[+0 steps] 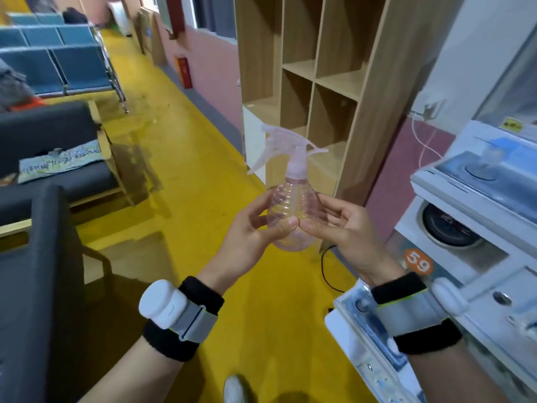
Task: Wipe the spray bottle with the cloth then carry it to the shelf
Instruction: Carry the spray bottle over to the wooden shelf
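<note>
Wristbands (180, 312): sat on both forearms.
Left hand (250, 237): fingers curled round spray bottle (290, 205), thumb on front.
Right hand (343, 231): gripped bottle's other side.
Spray bottle: upright, held over yellow floor (180, 158), before shelf (319, 82).

1. The one view sits on the person's head and looks forward and down along both forearms.
2. The left hand (253, 231) and right hand (345, 231), both holding the spray bottle (291, 196), are close to the lens, near the frame's centre.
3. The camera faces the wooden shelf (302, 82) just ahead; the yellow floor (200, 146) recedes toward the upper left, and the wide lens bends the edges.
</note>
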